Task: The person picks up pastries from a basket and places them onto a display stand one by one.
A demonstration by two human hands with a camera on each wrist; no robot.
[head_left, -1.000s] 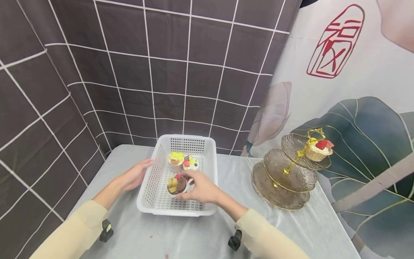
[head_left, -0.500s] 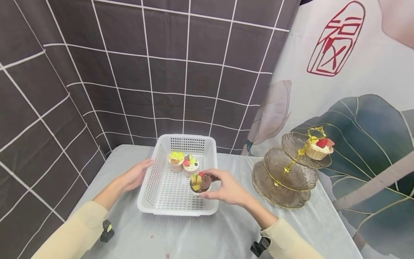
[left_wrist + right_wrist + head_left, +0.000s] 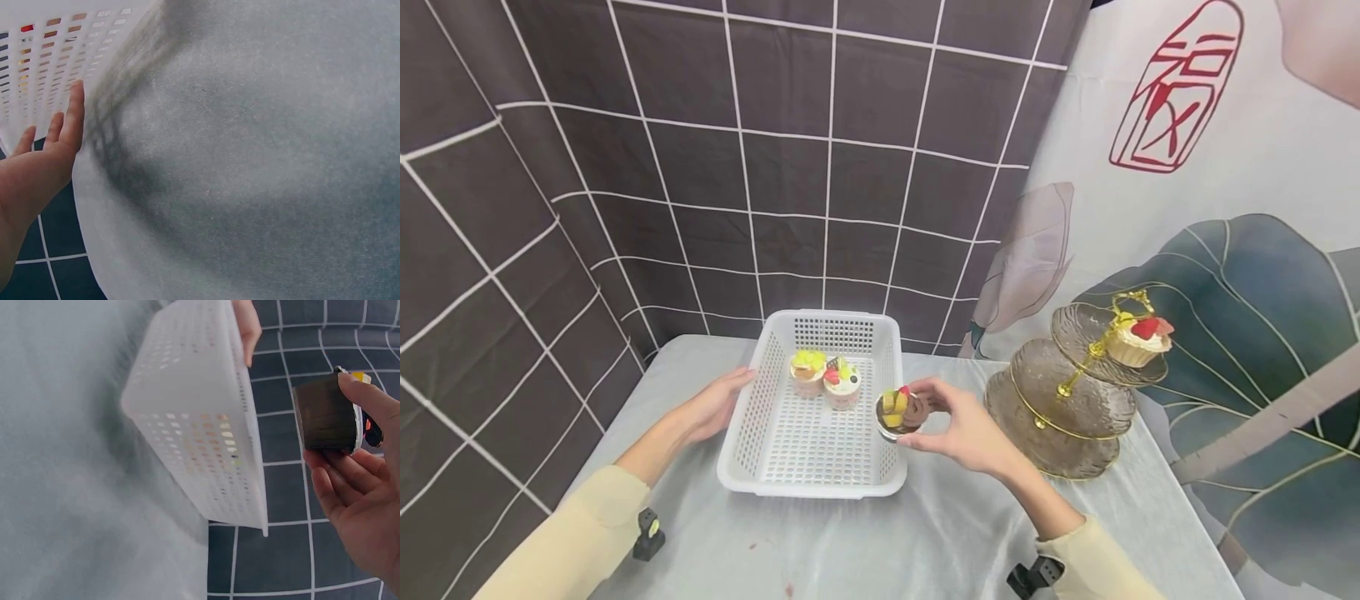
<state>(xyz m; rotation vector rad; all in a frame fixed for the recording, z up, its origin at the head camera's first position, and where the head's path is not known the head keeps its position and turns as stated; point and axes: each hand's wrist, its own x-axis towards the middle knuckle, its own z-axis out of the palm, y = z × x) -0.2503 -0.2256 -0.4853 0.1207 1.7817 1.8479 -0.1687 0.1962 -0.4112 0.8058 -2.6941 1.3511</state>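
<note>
My right hand (image 3: 961,427) grips a chocolate cupcake (image 3: 895,415) topped with yellow fruit pieces and a red berry, held up at the basket's right rim. In the right wrist view its dark cup (image 3: 325,415) sits between thumb and fingers. My left hand (image 3: 718,406) rests with straight fingers against the left side of the white plastic basket (image 3: 811,487); the left wrist view shows the fingers (image 3: 75,115) along its slotted wall. Inside the basket, a yellow-topped cupcake (image 3: 808,373) and a white cupcake with berries (image 3: 842,383) stand side by side toward the back.
A three-tier glass stand (image 3: 1041,450) with gold trim stands at the right of the grey-clothed table (image 3: 715,542). On its top tier sits a cream cupcake with strawberry (image 3: 1138,340). A dark grid-patterned curtain (image 3: 790,175) hangs close behind the basket.
My right hand has lifted the chocolate cupcake from the basket's front middle and carried it rightward to the right rim. The left hand stays at the basket's side.
</note>
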